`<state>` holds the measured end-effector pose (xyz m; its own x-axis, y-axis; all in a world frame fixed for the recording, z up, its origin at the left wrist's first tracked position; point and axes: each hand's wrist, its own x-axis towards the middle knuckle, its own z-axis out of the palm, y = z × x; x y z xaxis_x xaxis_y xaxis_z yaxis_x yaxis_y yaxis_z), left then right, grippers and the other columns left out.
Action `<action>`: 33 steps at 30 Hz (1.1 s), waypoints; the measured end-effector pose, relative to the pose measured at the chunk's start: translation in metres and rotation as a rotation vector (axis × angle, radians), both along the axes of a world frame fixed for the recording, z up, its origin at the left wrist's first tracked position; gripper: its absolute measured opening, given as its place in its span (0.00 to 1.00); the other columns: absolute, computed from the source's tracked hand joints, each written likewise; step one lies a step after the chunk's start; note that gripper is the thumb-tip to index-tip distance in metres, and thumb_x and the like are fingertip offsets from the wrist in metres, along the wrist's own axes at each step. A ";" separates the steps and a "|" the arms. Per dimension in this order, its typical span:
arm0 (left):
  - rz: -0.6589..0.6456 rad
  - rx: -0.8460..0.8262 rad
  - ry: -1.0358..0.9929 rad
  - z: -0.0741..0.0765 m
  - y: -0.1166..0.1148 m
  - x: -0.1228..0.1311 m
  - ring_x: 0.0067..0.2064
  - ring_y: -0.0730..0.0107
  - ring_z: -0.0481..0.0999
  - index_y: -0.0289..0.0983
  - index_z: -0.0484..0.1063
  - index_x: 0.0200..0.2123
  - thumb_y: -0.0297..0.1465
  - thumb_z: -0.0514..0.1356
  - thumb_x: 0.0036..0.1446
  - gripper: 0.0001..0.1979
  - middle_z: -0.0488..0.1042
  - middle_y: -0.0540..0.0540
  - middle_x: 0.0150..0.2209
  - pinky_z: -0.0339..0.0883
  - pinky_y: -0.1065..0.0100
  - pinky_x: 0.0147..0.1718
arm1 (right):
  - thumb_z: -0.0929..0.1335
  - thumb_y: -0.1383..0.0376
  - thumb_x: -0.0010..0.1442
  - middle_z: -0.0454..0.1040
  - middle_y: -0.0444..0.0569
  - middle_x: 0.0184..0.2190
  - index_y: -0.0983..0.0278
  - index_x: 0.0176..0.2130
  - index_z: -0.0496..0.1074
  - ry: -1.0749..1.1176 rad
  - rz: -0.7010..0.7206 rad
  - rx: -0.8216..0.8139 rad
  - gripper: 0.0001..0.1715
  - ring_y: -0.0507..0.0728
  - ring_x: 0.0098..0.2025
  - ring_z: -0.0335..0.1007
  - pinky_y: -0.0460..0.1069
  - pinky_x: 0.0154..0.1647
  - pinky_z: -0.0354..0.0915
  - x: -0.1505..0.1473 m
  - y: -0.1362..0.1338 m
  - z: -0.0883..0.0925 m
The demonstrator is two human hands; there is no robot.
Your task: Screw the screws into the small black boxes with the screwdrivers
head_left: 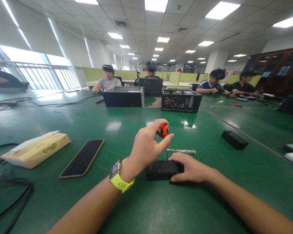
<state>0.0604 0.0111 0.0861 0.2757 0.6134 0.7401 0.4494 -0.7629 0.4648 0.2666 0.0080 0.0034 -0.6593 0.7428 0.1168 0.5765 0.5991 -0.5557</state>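
Note:
My left hand [147, 141] is closed around the orange and black handle of a screwdriver [164, 130], held upright. Its thin shaft points down to the top of a small black box [161, 169] that lies on the green table. Whether the tip sits in a screw is too small to tell. My right hand [191, 167] grips the right end of that box, with the thumb at the near side and fingers at the far side. Just behind the box lies a second screwdriver with a clear handle [187, 151], partly hidden by my hands.
A phone [83, 158] and a tissue pack [36, 148] lie to the left, beside black cables [17, 198]. Another black box [234, 139] rests at the right. Two computer cases [124, 98] [182, 101] stand farther back. Several people sit around the green table [127, 208].

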 end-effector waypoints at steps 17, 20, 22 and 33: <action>0.001 0.094 0.015 -0.002 0.000 -0.001 0.36 0.70 0.70 0.39 0.73 0.45 0.32 0.64 0.55 0.13 0.72 0.46 0.37 0.68 0.70 0.33 | 0.74 0.51 0.48 0.73 0.47 0.39 0.63 0.44 0.71 -0.017 0.011 0.008 0.28 0.59 0.41 0.67 0.51 0.41 0.61 -0.001 0.000 -0.001; 0.007 0.101 0.011 -0.003 0.002 -0.003 0.33 0.72 0.69 0.39 0.73 0.47 0.31 0.65 0.54 0.15 0.72 0.48 0.34 0.68 0.69 0.33 | 0.74 0.51 0.48 0.73 0.47 0.39 0.63 0.44 0.71 -0.016 0.015 0.007 0.28 0.59 0.41 0.67 0.51 0.41 0.61 -0.001 0.000 -0.002; -0.027 0.071 0.000 -0.003 0.003 -0.004 0.33 0.72 0.71 0.39 0.70 0.51 0.28 0.63 0.55 0.19 0.74 0.48 0.36 0.68 0.71 0.32 | 0.74 0.51 0.48 0.72 0.48 0.39 0.63 0.44 0.71 -0.015 0.011 0.008 0.28 0.59 0.41 0.67 0.51 0.41 0.61 0.000 0.000 -0.002; -0.071 -0.045 -0.039 0.000 -0.005 -0.001 0.34 0.73 0.76 0.37 0.70 0.43 0.30 0.64 0.54 0.13 0.77 0.50 0.35 0.69 0.75 0.28 | 0.74 0.50 0.48 0.73 0.48 0.40 0.63 0.45 0.71 -0.029 -0.002 0.009 0.29 0.60 0.42 0.67 0.51 0.42 0.62 -0.001 0.000 -0.003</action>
<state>0.0597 0.0057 0.0861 0.2912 0.6259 0.7235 0.3759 -0.7703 0.5150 0.2659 0.0078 0.0007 -0.6608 0.7433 0.1044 0.5935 0.6026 -0.5334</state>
